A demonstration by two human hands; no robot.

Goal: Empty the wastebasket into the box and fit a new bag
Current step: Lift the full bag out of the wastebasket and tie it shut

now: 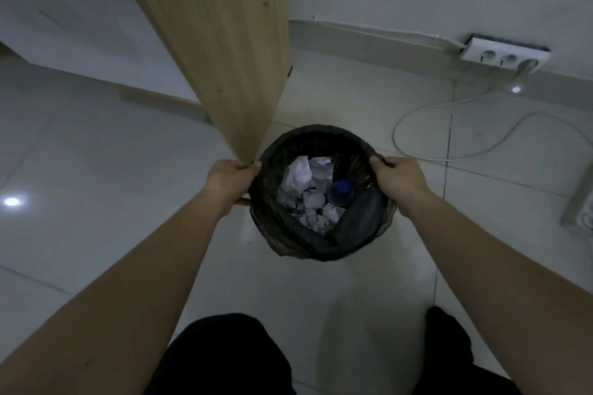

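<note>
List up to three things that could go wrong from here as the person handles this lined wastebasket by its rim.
1. Both hands, left hand and right hand, grip only the thin black bag at the rim of the wastebasket; the bag might tear or slip off.
2. The crumpled paper and the bottle lie loose and could spill if the wastebasket tilts.
3. The wooden panel stands close by the left hand; lifting might knock it.
</note>
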